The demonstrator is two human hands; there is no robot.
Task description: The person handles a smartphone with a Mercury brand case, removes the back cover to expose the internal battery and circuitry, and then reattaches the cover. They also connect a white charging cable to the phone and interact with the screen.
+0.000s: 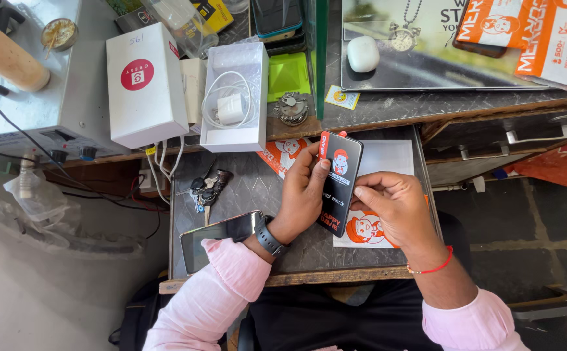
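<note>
A black phone-sized slab [337, 184] with a printed protective film and a red tab at its top is held above a grey pull-out shelf [251, 188]. My left hand [302, 195] grips its left edge, thumb near the top. My right hand [392, 209] pinches its right edge near the middle, fingers curled. Under the hands lies a white sheet with orange cartoon stickers [365, 231]. A second phone [222, 237] with a dark glossy screen lies by my left wrist, which wears a dark watch.
A bunch of keys [204, 188] lies on the shelf's left. On the counter behind stand a white box [145, 83], an open box with a white charger and cable [233, 107], a white earbud case [363, 53] and orange packets [543, 36]. A grey machine [30, 97] sits at left.
</note>
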